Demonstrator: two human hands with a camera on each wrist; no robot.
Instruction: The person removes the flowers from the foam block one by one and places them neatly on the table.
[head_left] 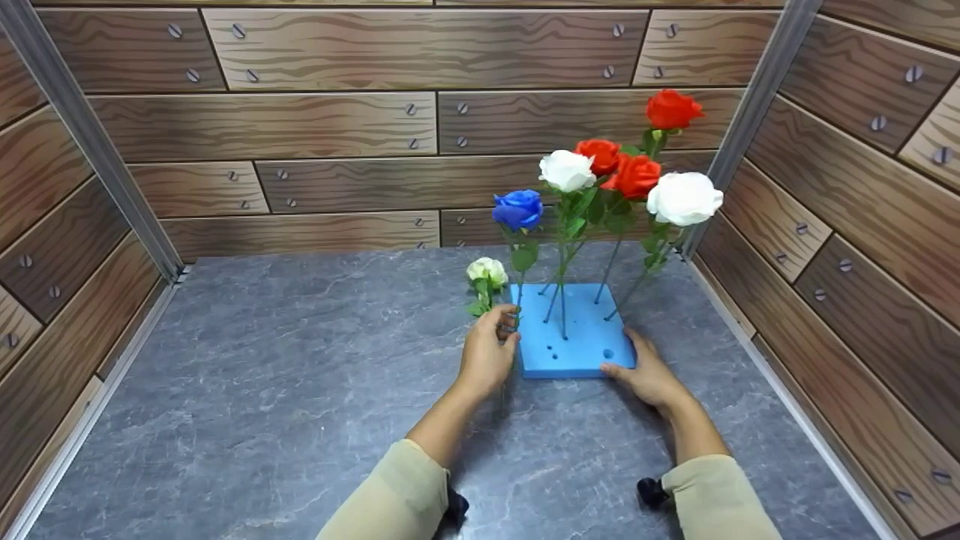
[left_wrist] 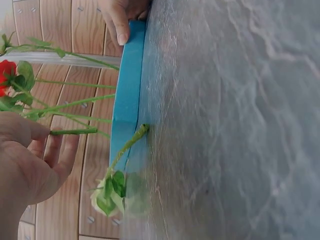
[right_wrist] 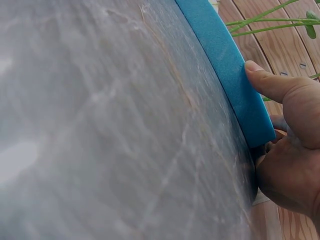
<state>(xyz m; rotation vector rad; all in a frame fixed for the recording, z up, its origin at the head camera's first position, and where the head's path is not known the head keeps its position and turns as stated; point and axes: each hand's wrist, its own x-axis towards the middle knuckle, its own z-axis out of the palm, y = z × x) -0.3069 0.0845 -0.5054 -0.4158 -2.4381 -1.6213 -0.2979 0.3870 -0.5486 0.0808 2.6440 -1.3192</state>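
Note:
The blue rose (head_left: 517, 209) stands upright at the left edge of the blue foam block (head_left: 581, 367). My left hand (head_left: 486, 352) pinches its stem between thumb and fingers. In the left wrist view the stem's cut end (left_wrist: 82, 131) shows free, apart from the block. With thumb and fingers, my right hand (head_left: 651, 375) grips the block's near right corner. Standing in the block are a left white rose (head_left: 568, 171), a right white rose (head_left: 685, 199) and several red roses (head_left: 673, 109), some stems leaning. Small holes (head_left: 553, 352) and a larger hole (head_left: 608, 353) show near its front.
A pale green-white flower (head_left: 487, 271) with a short stem lies on the grey marbled table (head_left: 300, 375), left of the block. Wood-patterned panels (head_left: 322, 127) with metal corner strips (head_left: 739, 105) enclose the table at the back and both sides.

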